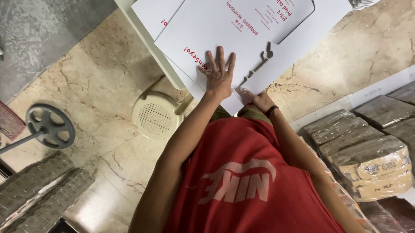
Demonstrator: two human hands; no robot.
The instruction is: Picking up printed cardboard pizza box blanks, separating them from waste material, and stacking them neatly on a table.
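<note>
Two hands work a flat white carton blank (230, 24) lying atop a stack on the worktop (141, 29): left hand (218, 75) spread, palm down, pinning it; right hand (259, 100) pinches the near edge w/ curled fingers, prob. to lift a flap

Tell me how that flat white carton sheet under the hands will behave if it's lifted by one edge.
The carton sheet looks thin and broad, so it would probably sag. Likely light; the left hand presses it flat. It lies on similar sheets, so it may slide.
</note>
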